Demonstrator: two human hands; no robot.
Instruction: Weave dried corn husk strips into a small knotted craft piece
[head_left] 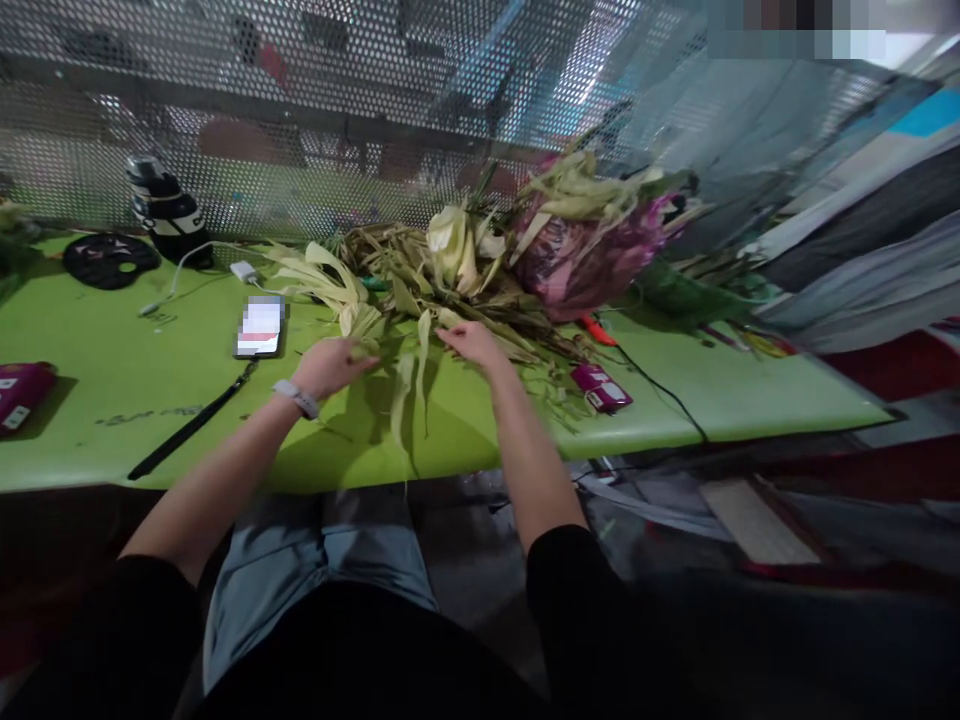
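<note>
A pile of pale green and yellow corn husks and leaves (420,280) lies on the green table (112,400). My left hand (330,365), with a pale watch on the wrist, is closed on a husk strip at the near edge of the pile. My right hand (472,342) rests on the leaves just to the right, its fingers curled onto a strip. Long thin leaf strips (409,395) hang from between the hands toward the table's front edge.
A phone (260,327) on a white charging cable lies left of the pile, with a black strap (191,425) beside it. A dark bottle (166,210) and black disc (110,258) stand far left. A purple bag (585,255), a small pink box (600,387) and perforated metal screen (300,100) are behind.
</note>
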